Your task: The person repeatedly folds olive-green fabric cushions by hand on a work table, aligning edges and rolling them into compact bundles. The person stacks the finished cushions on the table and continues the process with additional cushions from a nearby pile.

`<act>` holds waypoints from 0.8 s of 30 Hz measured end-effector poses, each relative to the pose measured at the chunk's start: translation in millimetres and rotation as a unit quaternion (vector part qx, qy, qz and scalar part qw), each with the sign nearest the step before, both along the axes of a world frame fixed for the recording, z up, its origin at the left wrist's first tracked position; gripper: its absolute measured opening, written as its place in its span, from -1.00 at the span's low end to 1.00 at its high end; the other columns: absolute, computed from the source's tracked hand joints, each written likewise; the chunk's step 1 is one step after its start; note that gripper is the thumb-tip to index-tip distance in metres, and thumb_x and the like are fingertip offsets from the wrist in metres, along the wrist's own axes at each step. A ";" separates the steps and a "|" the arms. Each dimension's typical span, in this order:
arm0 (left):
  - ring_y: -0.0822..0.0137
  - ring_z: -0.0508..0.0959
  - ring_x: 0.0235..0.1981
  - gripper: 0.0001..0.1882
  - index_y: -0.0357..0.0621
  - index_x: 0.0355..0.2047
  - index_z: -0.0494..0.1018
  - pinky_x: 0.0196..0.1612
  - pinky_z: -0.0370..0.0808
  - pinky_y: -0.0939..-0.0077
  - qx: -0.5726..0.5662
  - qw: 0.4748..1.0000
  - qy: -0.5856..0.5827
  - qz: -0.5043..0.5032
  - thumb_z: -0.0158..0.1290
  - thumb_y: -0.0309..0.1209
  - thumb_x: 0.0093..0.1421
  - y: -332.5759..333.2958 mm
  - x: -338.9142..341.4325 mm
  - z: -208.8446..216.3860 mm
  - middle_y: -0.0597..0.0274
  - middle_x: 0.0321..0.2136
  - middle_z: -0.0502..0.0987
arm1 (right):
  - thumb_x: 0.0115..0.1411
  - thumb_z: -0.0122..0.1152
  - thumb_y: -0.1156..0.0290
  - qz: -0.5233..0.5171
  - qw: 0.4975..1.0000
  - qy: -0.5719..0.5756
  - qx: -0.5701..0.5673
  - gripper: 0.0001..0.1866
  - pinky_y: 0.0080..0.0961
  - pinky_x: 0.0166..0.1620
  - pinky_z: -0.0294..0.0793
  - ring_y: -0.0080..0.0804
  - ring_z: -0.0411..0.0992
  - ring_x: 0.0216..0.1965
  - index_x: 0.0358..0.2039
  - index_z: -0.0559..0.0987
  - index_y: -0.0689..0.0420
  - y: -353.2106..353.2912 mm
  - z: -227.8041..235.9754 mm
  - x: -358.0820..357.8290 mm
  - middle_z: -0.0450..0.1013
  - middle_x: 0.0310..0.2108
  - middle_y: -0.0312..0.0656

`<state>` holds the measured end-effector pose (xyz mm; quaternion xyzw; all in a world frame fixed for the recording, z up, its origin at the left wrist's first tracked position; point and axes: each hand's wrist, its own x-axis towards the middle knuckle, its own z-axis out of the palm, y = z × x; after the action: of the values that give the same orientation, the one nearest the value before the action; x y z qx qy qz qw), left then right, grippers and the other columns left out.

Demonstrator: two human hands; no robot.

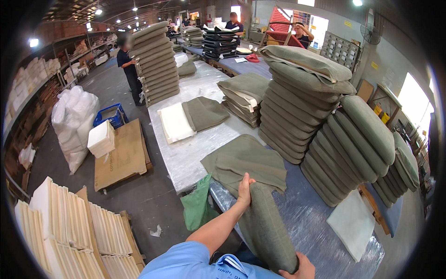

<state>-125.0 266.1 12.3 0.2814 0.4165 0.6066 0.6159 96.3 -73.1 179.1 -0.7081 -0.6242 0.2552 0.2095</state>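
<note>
A grey-green padded cushion [268, 228] stands tilted on its long edge close to my body, at the near side of the plastic-wrapped table. My left hand [245, 189] is closed on its far end, fingers over the corner. At the near end my right hand [301, 268] grips the lower corner, partly cut off by the picture's edge. Just beyond the cushion a loose grey-green cloth cover [251, 162] lies spread on the table. Farther off, a white foam pad [176, 122] sticks halfway out of another grey-green cover [204, 113].
Tall cushion stacks [297, 111] [155, 63] stand on the table, with leaning cushions [348, 144] at right. Folded covers [244, 95] lie behind. Foam stacks [69, 218], a cardboard sheet [121, 158], blue crate [111, 115] and plastic bag [74, 123] are left. Several people work farther back.
</note>
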 end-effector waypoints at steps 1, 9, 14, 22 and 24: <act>0.41 0.46 -0.54 -0.27 -0.09 -0.52 0.50 -0.37 0.40 0.47 0.000 1.000 -0.016 -0.021 -0.19 0.25 0.52 -3.0 4.9 1.2 0.36 -0.58 0.52 | -0.02 0.66 0.11 0.010 1.000 -0.012 -0.016 -0.12 -0.01 0.11 0.58 0.25 0.59 0.05 0.29 0.49 0.12 3.7 -1.4 -0.9 0.61 0.01 0.19; 0.40 0.46 -0.48 -0.27 -0.14 -0.51 0.49 -0.31 0.41 0.46 -0.027 0.993 -0.073 0.090 -0.23 0.20 0.55 -76.5 -27.8 11.6 0.33 -0.55 0.51 | -0.05 0.64 0.18 0.151 0.987 -0.046 -0.037 -0.17 -0.13 0.02 0.62 0.10 0.64 -0.07 0.25 0.54 0.14 30.0 28.3 39.6 0.64 -0.07 0.08; 0.34 0.55 -0.38 -0.34 -0.14 -0.45 0.49 -0.16 0.52 0.40 0.008 0.992 -0.069 0.107 -0.30 0.07 0.61 -175.5 -57.5 24.6 0.18 -0.45 0.59 | -0.08 0.62 0.30 0.286 0.950 -0.124 -0.024 -0.24 -0.18 -0.06 0.65 0.04 0.67 -0.15 0.20 0.58 0.09 51.1 90.1 57.2 0.67 -0.14 -0.07; 0.25 0.60 -0.09 -0.29 -0.28 -0.21 0.59 0.12 0.45 0.37 0.045 0.988 0.124 0.077 -0.45 -0.01 0.64 -289.7 -32.0 34.5 0.12 -0.21 0.66 | -0.10 0.53 0.45 0.359 0.916 -0.179 0.005 -0.25 -0.13 0.13 0.59 -0.04 0.63 0.05 0.21 0.57 0.04 62.3 95.8 99.4 0.66 -0.05 -0.10; 0.25 0.60 -0.06 -0.31 -0.29 -0.13 0.60 0.13 0.44 0.36 0.015 0.988 0.147 0.051 -0.45 -0.03 0.64 -293.8 -13.4 -6.0 0.12 -0.15 0.66 | -0.08 0.55 0.40 0.369 0.899 -0.230 -0.046 -0.21 -0.11 0.15 0.57 0.00 0.60 0.09 0.25 0.52 0.05 64.1 52.7 122.5 0.64 -0.01 -0.08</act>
<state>-138.5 -27.6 6.3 0.3549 0.5072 0.5952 0.5124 218.8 -9.0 231.8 -0.4748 -0.8590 0.1730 -0.0822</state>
